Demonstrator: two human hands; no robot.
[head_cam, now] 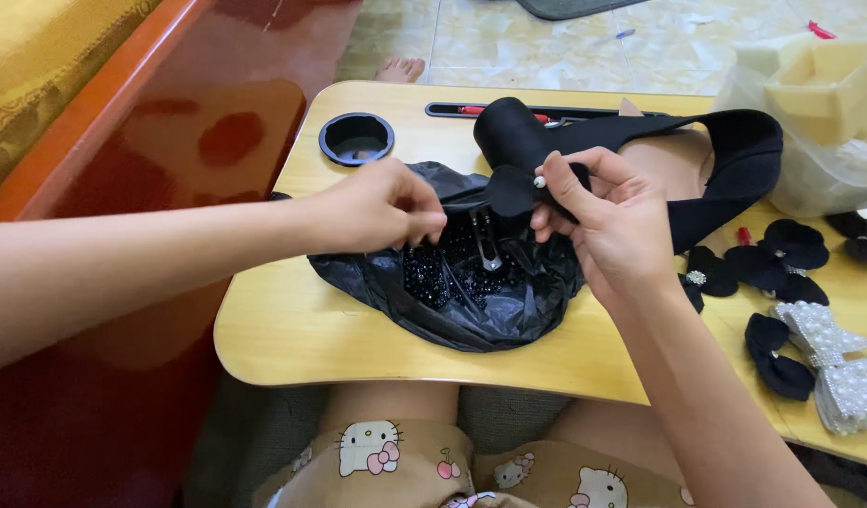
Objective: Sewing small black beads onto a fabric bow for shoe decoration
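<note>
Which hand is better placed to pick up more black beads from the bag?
Left. The left hand pinches right at the rim of the black plastic bag, just above the black beads. The right hand is occupied holding a black fabric bow.

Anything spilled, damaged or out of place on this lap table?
Nothing stands out. The black beads stay inside the open black plastic bag, the finished bows lie together on the table, and both hands work a black fabric piece.
</note>
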